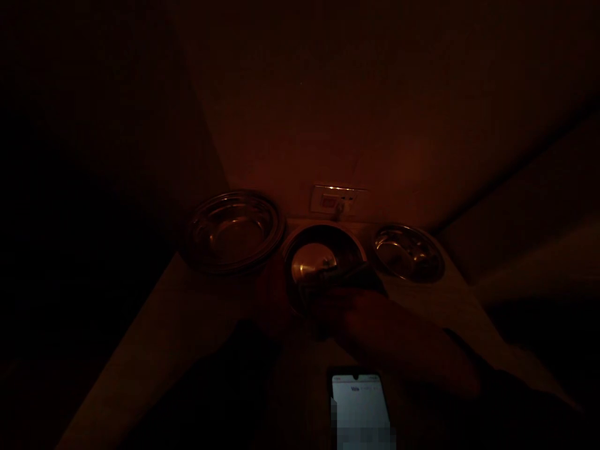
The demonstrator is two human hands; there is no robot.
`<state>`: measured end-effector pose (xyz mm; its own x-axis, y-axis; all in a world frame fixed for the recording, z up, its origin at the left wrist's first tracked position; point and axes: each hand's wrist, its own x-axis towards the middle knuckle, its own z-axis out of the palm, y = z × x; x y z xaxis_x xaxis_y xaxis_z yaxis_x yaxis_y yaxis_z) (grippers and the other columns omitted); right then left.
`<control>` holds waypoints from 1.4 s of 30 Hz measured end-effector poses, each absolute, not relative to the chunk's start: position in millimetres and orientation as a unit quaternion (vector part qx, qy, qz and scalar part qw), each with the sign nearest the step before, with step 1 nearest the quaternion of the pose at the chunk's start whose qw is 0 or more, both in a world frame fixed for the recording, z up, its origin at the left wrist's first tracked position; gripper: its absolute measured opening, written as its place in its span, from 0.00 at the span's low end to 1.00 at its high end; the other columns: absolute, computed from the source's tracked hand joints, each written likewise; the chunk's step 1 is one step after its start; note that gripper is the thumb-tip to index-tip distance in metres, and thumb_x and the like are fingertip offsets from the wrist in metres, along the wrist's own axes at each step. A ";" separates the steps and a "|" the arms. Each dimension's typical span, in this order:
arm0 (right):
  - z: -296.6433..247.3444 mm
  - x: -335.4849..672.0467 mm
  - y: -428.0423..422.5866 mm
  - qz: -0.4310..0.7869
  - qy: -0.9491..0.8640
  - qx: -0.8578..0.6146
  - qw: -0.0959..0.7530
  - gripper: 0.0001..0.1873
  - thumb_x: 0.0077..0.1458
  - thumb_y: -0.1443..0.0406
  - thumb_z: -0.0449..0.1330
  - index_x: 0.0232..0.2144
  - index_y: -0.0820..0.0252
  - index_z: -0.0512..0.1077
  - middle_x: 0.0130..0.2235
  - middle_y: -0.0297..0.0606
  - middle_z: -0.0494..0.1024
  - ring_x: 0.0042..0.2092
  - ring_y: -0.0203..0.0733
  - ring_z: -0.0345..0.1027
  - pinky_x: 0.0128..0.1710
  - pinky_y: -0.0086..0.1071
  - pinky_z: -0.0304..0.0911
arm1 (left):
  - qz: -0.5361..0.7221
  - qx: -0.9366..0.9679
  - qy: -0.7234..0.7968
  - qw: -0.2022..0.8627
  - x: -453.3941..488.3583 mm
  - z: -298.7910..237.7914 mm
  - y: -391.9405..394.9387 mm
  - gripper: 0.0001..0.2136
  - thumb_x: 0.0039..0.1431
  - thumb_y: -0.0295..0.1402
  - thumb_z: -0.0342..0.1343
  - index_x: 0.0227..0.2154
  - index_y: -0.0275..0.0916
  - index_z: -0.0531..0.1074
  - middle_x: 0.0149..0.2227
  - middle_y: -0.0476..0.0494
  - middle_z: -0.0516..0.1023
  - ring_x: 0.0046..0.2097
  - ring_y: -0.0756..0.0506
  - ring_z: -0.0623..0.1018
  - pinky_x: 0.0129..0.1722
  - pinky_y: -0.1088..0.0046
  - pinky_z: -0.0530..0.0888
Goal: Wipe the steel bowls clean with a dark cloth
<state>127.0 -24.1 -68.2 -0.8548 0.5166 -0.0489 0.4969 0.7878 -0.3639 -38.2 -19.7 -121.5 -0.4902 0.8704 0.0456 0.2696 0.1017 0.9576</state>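
Observation:
The light is very dim. A round metal pot (314,257) stands at the middle of the table against the wall, its shiny bottom catching some light. My right hand (335,306) reaches over its near rim and into it from the right. Dark, cloth-like material (365,275) bunches at that hand, and the fingers seem closed on it, though they are mostly lost in shadow. My left hand (274,287) shows only as a faint reddish shape at the pot's left side. Its fingers cannot be made out.
A wide metal basin (239,234) sits at the left, and a smaller metal bowl (407,253) at the right. Behind the pot is a wall socket (338,199) with something plugged in. A lit phone (360,409) is at the near edge of view, on the pale table (450,312).

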 end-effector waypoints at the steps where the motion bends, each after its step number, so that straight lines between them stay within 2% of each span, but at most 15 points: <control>1: -70.2 121.0 -25.7 0.205 -0.941 -0.266 0.043 0.16 0.56 0.75 0.54 0.46 0.59 0.70 0.45 0.40 0.76 0.46 0.41 0.70 0.44 0.33 0.65 | 0.517 0.420 0.693 0.276 -38.9 -124.0 -19.7 0.14 0.60 0.37 0.46 0.36 0.38 0.75 0.40 0.39 0.80 0.46 0.40 0.76 0.51 0.63 0.69; 4: -75.2 110.3 -29.6 0.214 -0.932 -0.283 0.070 0.17 0.55 0.76 0.53 0.46 0.61 0.69 0.46 0.42 0.76 0.47 0.41 0.69 0.45 0.34 0.65 | 0.528 0.395 0.695 0.285 -39.0 -128.5 -20.7 0.15 0.61 0.38 0.46 0.40 0.38 0.74 0.43 0.38 0.79 0.48 0.40 0.75 0.51 0.65 0.69; 8: -78.0 124.7 -28.2 0.134 -0.947 -0.293 -0.011 0.17 0.51 0.75 0.57 0.44 0.59 0.70 0.43 0.42 0.77 0.42 0.45 0.72 0.39 0.37 0.66 | 0.570 0.370 0.645 0.349 -36.0 -126.7 -21.5 0.19 0.63 0.43 0.42 0.38 0.37 0.75 0.41 0.39 0.80 0.46 0.42 0.77 0.47 0.67 0.72; 12: -77.9 139.8 -25.4 0.039 -0.945 -0.321 -0.039 0.16 0.50 0.76 0.57 0.41 0.59 0.73 0.42 0.44 0.78 0.43 0.49 0.73 0.40 0.40 0.65 | 0.586 0.369 0.624 0.362 -34.1 -123.8 -21.1 0.19 0.63 0.43 0.44 0.39 0.36 0.75 0.43 0.38 0.80 0.48 0.41 0.77 0.48 0.67 0.72; 16: -78.1 128.1 -30.2 0.058 -0.956 -0.286 -0.036 0.13 0.51 0.76 0.57 0.39 0.61 0.72 0.41 0.43 0.78 0.42 0.47 0.72 0.38 0.38 0.66 | 0.585 0.371 0.619 0.370 -33.5 -119.8 -22.3 0.19 0.62 0.42 0.43 0.38 0.37 0.75 0.42 0.40 0.81 0.47 0.42 0.77 0.47 0.68 0.73; 22: -86.6 119.7 -32.7 0.077 -0.959 -0.274 -0.010 0.17 0.53 0.76 0.56 0.45 0.63 0.70 0.44 0.44 0.77 0.44 0.46 0.71 0.41 0.37 0.66 | 0.569 0.381 0.631 0.365 -34.4 -115.9 -23.4 0.18 0.62 0.42 0.43 0.37 0.38 0.76 0.39 0.40 0.81 0.44 0.41 0.78 0.45 0.66 0.74; 25: -86.0 133.1 -28.3 0.044 -0.952 -0.303 -0.030 0.15 0.49 0.75 0.59 0.41 0.60 0.73 0.42 0.44 0.79 0.41 0.47 0.73 0.40 0.39 0.66 | 0.573 0.395 0.616 0.369 -34.6 -118.9 -22.2 0.20 0.62 0.43 0.42 0.37 0.36 0.76 0.40 0.39 0.81 0.44 0.42 0.78 0.47 0.67 0.73; 29: -72.9 147.5 -22.0 0.004 -0.941 -0.335 -0.048 0.14 0.51 0.76 0.57 0.37 0.58 0.75 0.42 0.43 0.80 0.44 0.49 0.73 0.43 0.42 0.66 | 0.567 0.412 0.599 0.387 -35.9 -127.8 -20.0 0.20 0.62 0.44 0.42 0.38 0.37 0.76 0.42 0.39 0.81 0.47 0.42 0.77 0.49 0.68 0.71; 32: -60.8 151.1 -15.9 -0.032 -0.934 -0.354 -0.043 0.16 0.52 0.77 0.55 0.39 0.57 0.75 0.43 0.43 0.80 0.44 0.51 0.73 0.41 0.44 0.67 | 0.573 0.403 0.589 0.403 -37.5 -131.3 -19.1 0.20 0.63 0.45 0.43 0.39 0.36 0.75 0.43 0.39 0.80 0.48 0.41 0.77 0.49 0.67 0.72; 38: -50.7 143.7 -10.2 -0.086 -0.917 -0.389 -0.012 0.19 0.54 0.76 0.54 0.46 0.59 0.73 0.47 0.48 0.78 0.46 0.55 0.72 0.40 0.46 0.68 | 0.535 0.444 0.606 0.387 -38.6 -123.4 -20.7 0.18 0.62 0.43 0.45 0.33 0.39 0.77 0.36 0.42 0.81 0.41 0.42 0.78 0.43 0.67 0.74; 42: -61.9 130.5 -13.6 -0.062 -0.918 -0.387 -0.055 0.17 0.56 0.74 0.56 0.47 0.60 0.72 0.46 0.47 0.78 0.45 0.53 0.72 0.40 0.45 0.69 | 0.527 0.429 0.620 0.393 -37.3 -122.9 -22.1 0.17 0.62 0.41 0.45 0.35 0.39 0.77 0.37 0.42 0.81 0.40 0.42 0.78 0.42 0.68 0.74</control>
<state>130.5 -13.6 -61.9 -0.6948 0.7172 -0.0532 0.7035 0.6932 0.1567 -37.3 -22.1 -122.9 -0.3234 0.9457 -0.0341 0.1180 0.0761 0.9901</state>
